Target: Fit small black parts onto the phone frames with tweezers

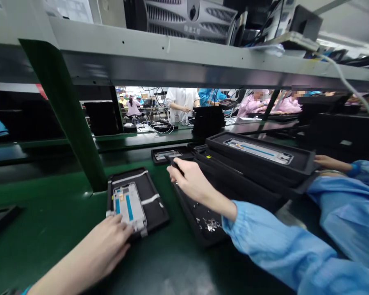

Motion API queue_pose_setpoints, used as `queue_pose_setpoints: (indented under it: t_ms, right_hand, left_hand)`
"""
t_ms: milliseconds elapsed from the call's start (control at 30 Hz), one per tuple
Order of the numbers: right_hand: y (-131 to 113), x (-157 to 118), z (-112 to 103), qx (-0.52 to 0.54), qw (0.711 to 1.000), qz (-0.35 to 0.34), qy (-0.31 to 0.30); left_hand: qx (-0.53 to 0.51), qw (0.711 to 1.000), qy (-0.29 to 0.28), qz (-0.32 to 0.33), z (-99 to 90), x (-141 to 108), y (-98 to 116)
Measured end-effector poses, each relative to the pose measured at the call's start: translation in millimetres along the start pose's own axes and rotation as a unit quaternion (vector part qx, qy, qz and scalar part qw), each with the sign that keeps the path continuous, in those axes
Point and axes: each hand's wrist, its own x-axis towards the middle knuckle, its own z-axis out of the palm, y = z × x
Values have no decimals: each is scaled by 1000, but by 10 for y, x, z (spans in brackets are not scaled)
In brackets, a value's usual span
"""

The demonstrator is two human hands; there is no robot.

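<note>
Steadying a metal phone frame [129, 207] in a black tray [155, 215] on a green bench mat [46, 229], the left hand [107, 241] rests on its lower edge, well apart from the right hand [192, 180], which pinches a slim dark tool [174, 163], its tip hidden by the fingers. Beneath that sleeved forearm, small silver parts [210, 224] lie loose in an open tray [184, 197]; a brush of the cuff could scatter them. The top of the stacked black trays [233, 180] sits tilted, so a nudge could slide it. A third hand [330, 163], probably a co-worker's, touches the stack, its owner cut off at right.
</note>
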Motion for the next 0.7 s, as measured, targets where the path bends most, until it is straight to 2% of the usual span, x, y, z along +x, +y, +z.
queue_pose_setpoints:
  t_ms: [67, 133, 267, 367, 433, 567, 700]
  right_hand:
    - [220, 335, 62, -137, 983, 38, -114]
    - [422, 660, 247, -169, 971, 56, -160]
    - [625, 1094, 760, -197, 956, 96, -196]
    - [619, 1206, 1065, -207, 949, 135, -196]
    - [597, 1208, 1190, -212, 945, 158, -193]
    - [586, 1153, 1222, -215, 946, 165, -176]
    - [585, 1204, 985, -212, 957, 128, -151]
  left_hand:
    - [23, 999, -42, -21, 81, 175, -206]
    - [39, 998, -38, -40, 198, 292, -397]
    - [75, 992, -3, -104, 393, 379, -667]
    - [89, 989, 21, -118, 494, 394, -766]
    - [80, 989, 46, -113, 562, 401, -797]
    - [44, 990, 88, -103, 627, 435, -833]
    - [1, 986, 122, -116, 579, 620, -940]
